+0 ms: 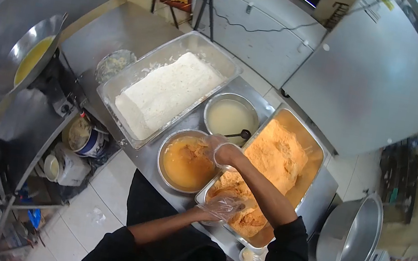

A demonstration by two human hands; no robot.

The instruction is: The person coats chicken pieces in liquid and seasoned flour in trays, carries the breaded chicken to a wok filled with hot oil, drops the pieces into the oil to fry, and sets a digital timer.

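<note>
My right hand (pixel 221 151), in a clear plastic glove, is over the right rim of a metal bowl of orange liquid (pixel 180 167). Its fingers are bent together and point down; what they hold, if anything, I cannot make out. Close to these fingertips a darker orange clump (pixel 198 157) shows in the liquid. My left hand (pixel 222 208), also gloved, is low over the near end of a deep metal tray (pixel 314 173), fingers stretched out by the orange breading crumbs (pixel 276 155). Whether it touches the crumbs I cannot tell.
Behind stands a bowl of pale liquid (pixel 231 115) with a black ladle (pixel 241 134). A tray of white flour (pixel 171 94) is at the left. Woks (pixel 34 54) sit over burners farther left. A large metal pot (pixel 350 237) is at the right, near a chest freezer (pixel 271 22).
</note>
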